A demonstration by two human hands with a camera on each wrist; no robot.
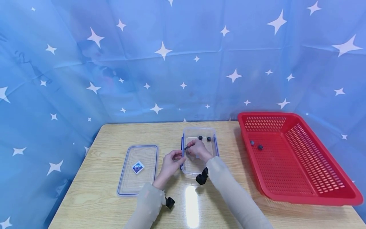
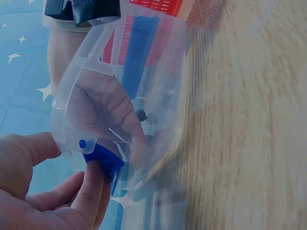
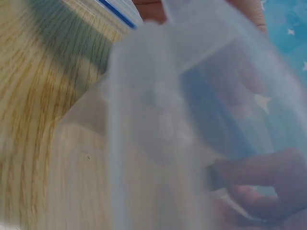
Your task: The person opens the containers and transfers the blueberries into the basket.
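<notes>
Clear box (image 1: 199, 152) sits mid-surface (image 1: 94, 190), long axis 12–6, two dark balls (image 1: 204, 138) at its 12 end. Left hand (image 1: 171, 162) pinches the blue clip (image 2: 103, 160) on the box's 9 side. Right hand (image 1: 197, 148) reaches inside, probably pinching something small; the head view is unclear. The left wrist view shows the clip hold; the right wrist view is blurred.

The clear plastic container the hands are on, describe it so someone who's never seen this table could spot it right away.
On the wooden table, look left of the red basket, near the far edge. The clear plastic container stands open there, with both hands at its left rim and two small dark balls inside. Unlike the flat lid lying to its left, it is deep with blue side clips.
</notes>
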